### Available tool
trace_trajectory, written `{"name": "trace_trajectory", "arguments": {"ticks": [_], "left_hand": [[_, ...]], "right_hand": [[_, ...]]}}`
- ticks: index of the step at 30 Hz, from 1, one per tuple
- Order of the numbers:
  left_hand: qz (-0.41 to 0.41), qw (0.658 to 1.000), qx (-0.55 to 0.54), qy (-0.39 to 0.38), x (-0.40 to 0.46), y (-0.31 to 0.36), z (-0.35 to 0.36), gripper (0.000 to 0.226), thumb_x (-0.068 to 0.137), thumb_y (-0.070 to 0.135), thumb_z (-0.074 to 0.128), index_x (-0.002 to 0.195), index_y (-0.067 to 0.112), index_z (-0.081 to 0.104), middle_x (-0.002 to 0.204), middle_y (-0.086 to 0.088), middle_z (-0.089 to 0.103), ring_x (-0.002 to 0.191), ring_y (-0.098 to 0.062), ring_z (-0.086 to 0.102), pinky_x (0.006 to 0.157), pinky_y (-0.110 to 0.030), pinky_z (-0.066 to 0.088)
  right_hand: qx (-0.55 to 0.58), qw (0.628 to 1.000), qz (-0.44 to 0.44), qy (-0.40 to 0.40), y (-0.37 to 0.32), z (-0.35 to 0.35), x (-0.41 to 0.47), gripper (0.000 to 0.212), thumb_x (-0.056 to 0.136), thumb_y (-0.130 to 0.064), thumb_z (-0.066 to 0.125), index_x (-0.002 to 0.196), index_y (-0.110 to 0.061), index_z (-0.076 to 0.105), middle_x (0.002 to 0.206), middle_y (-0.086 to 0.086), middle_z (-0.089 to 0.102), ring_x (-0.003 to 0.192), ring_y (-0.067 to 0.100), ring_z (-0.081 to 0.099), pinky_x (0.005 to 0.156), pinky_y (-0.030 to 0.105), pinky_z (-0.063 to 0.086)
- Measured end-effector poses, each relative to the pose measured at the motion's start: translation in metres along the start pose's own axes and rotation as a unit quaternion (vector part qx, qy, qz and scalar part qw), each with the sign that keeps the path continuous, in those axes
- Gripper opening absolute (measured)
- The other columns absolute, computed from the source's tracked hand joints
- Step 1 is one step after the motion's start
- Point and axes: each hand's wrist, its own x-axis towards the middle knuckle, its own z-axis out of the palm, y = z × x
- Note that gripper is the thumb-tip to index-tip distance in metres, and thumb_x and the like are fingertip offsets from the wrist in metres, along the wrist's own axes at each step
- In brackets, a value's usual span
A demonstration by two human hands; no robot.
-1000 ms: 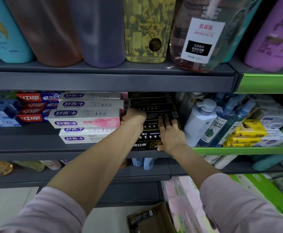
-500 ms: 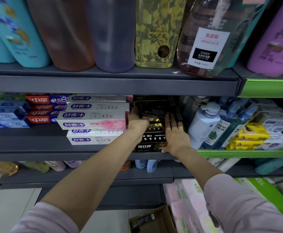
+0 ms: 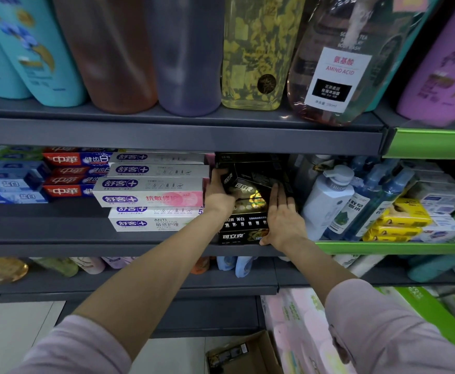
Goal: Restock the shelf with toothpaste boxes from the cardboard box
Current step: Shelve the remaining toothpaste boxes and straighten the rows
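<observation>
Two hands work the middle shelf (image 3: 91, 238), both on the stack of black toothpaste boxes (image 3: 244, 228). The left hand (image 3: 218, 191) has its fingers curled round the near end of a tilted black box (image 3: 244, 184), which lies askew on top of the stack, just past the fingertips and not yet square with the boxes under it. The right hand (image 3: 281, 217) lies with straight fingers flat against the right side of the stack, thumb low at the front corner, pressing rather than gripping; a white pump bottle (image 3: 329, 201) stands just beyond its knuckles.

These boxes should handle as light, stiff cartons with a glossy skin (slippery under a flat palm, I would judge), and the thin card will dent if pinched mid-length. Best hold is at the short end, thumb on one long face and fingers on the other, as the left hand roughly has it. Sliding the box along its length into the gap seems safer than pushing from above, since the stack is tall and narrow and could shear sideways toward the white toothpaste boxes (image 3: 153, 190) beside the left wrist.

Below both forearms, on the floor, the cardboard box (image 3: 245, 354) sits open with dark cartons visible inside.
</observation>
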Motion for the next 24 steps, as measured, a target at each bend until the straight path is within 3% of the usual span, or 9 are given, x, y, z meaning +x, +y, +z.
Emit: {"name": "trace_trajectory", "arguments": {"ticks": [4,6,8,10,13,16,19,22,24], "left_hand": [[0.035,0.998,0.058,0.007,0.003,0.01,-0.003,0.058,0.079,0.016,0.074,0.131,0.011,0.048,0.135,-0.009,0.052,0.125,-0.024,0.049,0.102,-0.028,0.038],[0.069,0.997,0.044,0.01,0.002,0.018,-0.004,0.056,0.079,0.019,0.074,0.129,0.01,0.051,0.135,-0.01,0.05,0.126,-0.024,0.048,0.106,-0.029,0.037],[0.091,0.996,-0.003,0.017,0.004,0.025,-0.007,0.054,0.077,0.016,0.076,0.125,0.006,0.054,0.131,-0.014,0.054,0.124,-0.027,0.05,0.11,-0.039,0.036],[0.094,0.995,-0.024,0.022,0.007,0.029,-0.012,0.058,0.072,0.021,0.079,0.121,0.004,0.053,0.126,-0.017,0.059,0.12,-0.031,0.054,0.106,-0.046,0.039],[0.119,0.992,0.0,0.027,0.007,0.037,-0.018,0.061,0.068,0.037,0.077,0.115,0.004,0.059,0.116,-0.015,0.064,0.111,-0.03,0.059,0.101,-0.044,0.045],[0.149,0.989,0.012,0.005,-0.006,0.05,-0.018,0.046,0.073,0.026,0.08,0.109,0.004,0.064,0.107,-0.011,0.069,0.102,-0.026,0.065,0.095,-0.036,0.05],[0.219,0.965,0.134,-0.046,-0.017,0.051,-0.013,0.05,0.075,0.024,0.078,0.118,0.008,0.06,0.122,-0.008,0.062,0.116,-0.021,0.056,0.1,-0.029,0.044],[0.254,0.949,0.175,-0.065,-0.022,0.043,-0.021,0.052,0.076,0.019,0.076,0.123,0.011,0.053,0.128,-0.006,0.052,0.119,-0.02,0.049,0.092,-0.017,0.036],[0.242,0.951,0.167,-0.098,-0.026,0.038,-0.031,0.05,0.077,0.013,0.075,0.12,0.011,0.05,0.123,-0.006,0.053,0.112,-0.02,0.052,0.088,-0.022,0.043]], "right_hand": [[0.0,1.0,0.008,-0.019,0.001,-0.005,-0.001,0.139,0.066,-0.048,0.079,0.141,0.01,-0.022,0.154,0.024,-0.014,0.14,0.033,0.014,0.118,0.032,0.015],[-0.012,1.0,0.01,-0.018,0.001,-0.005,-0.002,0.137,0.067,-0.05,0.078,0.141,0.011,-0.02,0.154,0.026,-0.012,0.14,0.034,0.015,0.117,0.033,0.016],[-0.04,0.999,-0.006,-0.015,0.0,-0.004,-0.004,0.128,0.072,-0.051,0.073,0.143,0.011,-0.015,0.154,0.027,-0.008,0.139,0.035,0.016,0.115,0.035,0.021],[-0.041,0.999,-0.007,-0.012,-0.002,-0.003,-0.006,0.121,0.074,-0.05,0.072,0.146,0.007,-0.008,0.155,0.022,0.0,0.139,0.034,0.017,0.112,0.036,0.03],[-0.044,0.999,-0.007,-0.022,-0.002,-0.002,-0.002,0.116,0.075,-0.048,0.072,0.148,0.002,-0.002,0.155,0.017,0.009,0.139,0.032,0.018,0.108,0.036,0.035],[-0.052,0.998,-0.01,-0.038,-0.002,-0.005,0.001,0.119,0.073,-0.049,0.074,0.148,0.002,-0.003,0.154,0.016,0.01,0.139,0.032,0.018,0.108,0.036,0.036],[-0.035,0.998,-0.012,-0.046,0.0,-0.005,0.001,0.12,0.071,-0.047,0.075,0.149,-0.002,-0.004,0.153,0.016,0.012,0.137,0.033,0.018,0.11,0.037,0.033],[-0.016,0.999,-0.026,-0.042,0.006,-0.006,0.0,0.116,0.074,-0.042,0.074,0.149,-0.002,-0.005,0.154,0.016,0.01,0.139,0.034,0.015,0.116,0.038,0.022],[-0.001,0.998,-0.044,-0.049,0.011,-0.01,-0.002,0.107,0.081,-0.036,0.069,0.148,0.001,-0.005,0.155,0.017,0.007,0.142,0.033,0.01,0.119,0.037,0.011]]}}
